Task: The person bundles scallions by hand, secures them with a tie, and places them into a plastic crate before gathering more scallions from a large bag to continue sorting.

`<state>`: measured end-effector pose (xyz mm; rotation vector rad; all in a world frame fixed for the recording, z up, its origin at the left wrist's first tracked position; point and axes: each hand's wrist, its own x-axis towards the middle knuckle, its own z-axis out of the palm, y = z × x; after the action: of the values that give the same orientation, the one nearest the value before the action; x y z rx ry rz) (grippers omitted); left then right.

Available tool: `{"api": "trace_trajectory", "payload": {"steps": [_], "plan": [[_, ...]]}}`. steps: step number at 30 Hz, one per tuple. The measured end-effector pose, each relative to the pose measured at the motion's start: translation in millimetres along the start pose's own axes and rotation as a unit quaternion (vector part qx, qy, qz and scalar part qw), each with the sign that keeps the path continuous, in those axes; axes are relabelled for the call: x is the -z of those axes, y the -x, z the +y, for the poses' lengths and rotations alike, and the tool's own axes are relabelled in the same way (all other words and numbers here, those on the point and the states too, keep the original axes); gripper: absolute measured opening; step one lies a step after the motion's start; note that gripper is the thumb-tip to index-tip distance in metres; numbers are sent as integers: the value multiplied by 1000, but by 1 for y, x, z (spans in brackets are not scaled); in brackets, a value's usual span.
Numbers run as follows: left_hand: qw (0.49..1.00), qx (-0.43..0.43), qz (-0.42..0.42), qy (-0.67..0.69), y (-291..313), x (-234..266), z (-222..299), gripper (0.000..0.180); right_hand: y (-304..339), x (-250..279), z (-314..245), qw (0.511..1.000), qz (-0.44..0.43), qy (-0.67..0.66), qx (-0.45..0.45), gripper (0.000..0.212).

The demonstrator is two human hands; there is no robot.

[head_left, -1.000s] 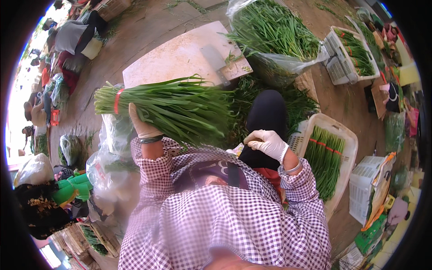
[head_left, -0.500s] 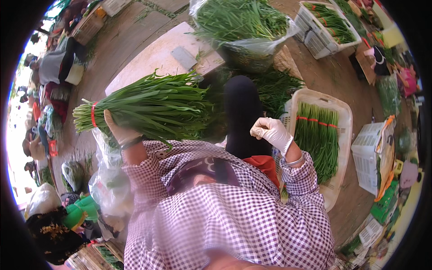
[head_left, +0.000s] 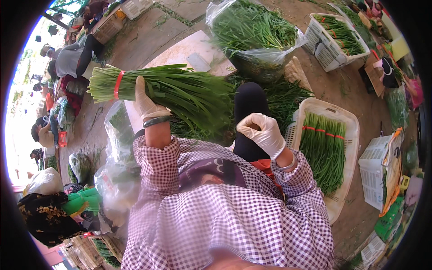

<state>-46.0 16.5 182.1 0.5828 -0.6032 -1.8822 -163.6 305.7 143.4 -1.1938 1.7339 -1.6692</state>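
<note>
Head view: across a brown floor (head_left: pixel 139 36), left to right, are a person in grey (head_left: pixel 72 60), a pale board (head_left: pixel 180 50) with a flat metal blade (head_left: pixel 199 62), an open clear bag (head_left: pixel 280 56) of loose greens (head_left: pixel 252 27), and a white crate (head_left: pixel 353 146) of banded greens (head_left: pixel 321 157). The gloved left hand (head_left: pixel 148 103) has its grip closed round a red-banded leaf bunch (head_left: pixel 189 87), held sideways before the board, while the gloved right hand (head_left: pixel 266 134) hangs near a dark knee (head_left: pixel 249 99), fingers curled toward the thumb, whether on anything I cannot tell

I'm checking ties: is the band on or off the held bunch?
On. The red band lies across the bunch near its pale ends, just beyond the left hand; its far side is hidden.
</note>
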Motion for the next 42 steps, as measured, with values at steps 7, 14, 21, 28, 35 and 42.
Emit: {"api": "trace_trajectory", "payload": {"steps": [7,14,21,28,35,42], "plan": [[998,-60,3,4,15,-20,-15,25,-42,-37,-35,976,82,135,147,20],[1000,-25,4,11,53,-52,-19,24,-83,-62,5,900,124,325,264,24],[999,1,37,24,54,-46,-18,24,-86,-74,21,869,150,384,274,8],[999,-2,41,33,53,-43,-17,25,-90,-79,24,908,170,268,274,6],[998,12,61,10,36,-21,-23,27,-80,-77,8,948,159,96,259,8],[996,57,68,27,-2,18,-4,36,-33,-45,3,965,-233,108,60,22]]}}
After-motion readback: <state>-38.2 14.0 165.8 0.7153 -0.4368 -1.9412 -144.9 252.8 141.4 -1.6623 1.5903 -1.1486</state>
